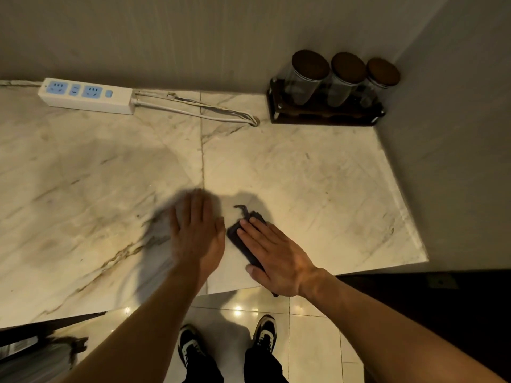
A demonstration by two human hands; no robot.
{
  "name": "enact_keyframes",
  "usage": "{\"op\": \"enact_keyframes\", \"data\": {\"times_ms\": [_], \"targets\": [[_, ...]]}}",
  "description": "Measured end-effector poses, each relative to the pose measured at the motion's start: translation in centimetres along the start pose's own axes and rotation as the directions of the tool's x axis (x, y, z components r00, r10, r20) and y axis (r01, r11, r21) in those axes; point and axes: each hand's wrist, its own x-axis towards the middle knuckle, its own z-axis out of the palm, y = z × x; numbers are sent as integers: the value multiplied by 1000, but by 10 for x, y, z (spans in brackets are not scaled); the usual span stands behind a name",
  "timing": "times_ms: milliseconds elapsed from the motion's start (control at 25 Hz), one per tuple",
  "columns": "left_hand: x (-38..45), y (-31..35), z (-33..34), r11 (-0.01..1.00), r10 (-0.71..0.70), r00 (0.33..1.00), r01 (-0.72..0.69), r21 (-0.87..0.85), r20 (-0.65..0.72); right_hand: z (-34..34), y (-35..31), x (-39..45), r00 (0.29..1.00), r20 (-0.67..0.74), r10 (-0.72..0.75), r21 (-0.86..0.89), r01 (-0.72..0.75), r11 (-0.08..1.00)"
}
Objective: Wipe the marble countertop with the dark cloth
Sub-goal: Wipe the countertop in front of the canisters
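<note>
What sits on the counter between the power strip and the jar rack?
Only the strip's white cable, looped along the wall between the power strip and the jar rack; otherwise bare marble countertop, per the head view.

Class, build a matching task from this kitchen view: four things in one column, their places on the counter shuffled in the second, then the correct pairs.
1. power strip
2. jar rack
3. dark cloth
4. left hand

A. under the right hand
B. far right corner
C. flat on bare marble countertop
D. far left, by the wall

Pairs: 1-D, 2-B, 3-A, 4-C
</note>
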Motion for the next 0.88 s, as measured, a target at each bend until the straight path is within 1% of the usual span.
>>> {"op": "enact_keyframes", "data": {"times_ms": [160,280,480,680,880], "targets": [[4,15,7,998,13,999,-15,-58,-37,-1,14,6,999,16,-47,-67,48,997],[3,19,12,997,-21,999,18,-82,-44,-6,29,15,998,10,-65,-77,65,995],[5,20,15,999,-40,999,40,2,-22,-16,49,32,997,29,-70,-45,71,996],[5,21,13,999,-41,999,41,28,-20,-24,66,47,996,-31,-85,39,86,996],[4,22,14,998,-38,999,39,40,-32,-27,81,66,998,-25,-58,21,59,998]]}}
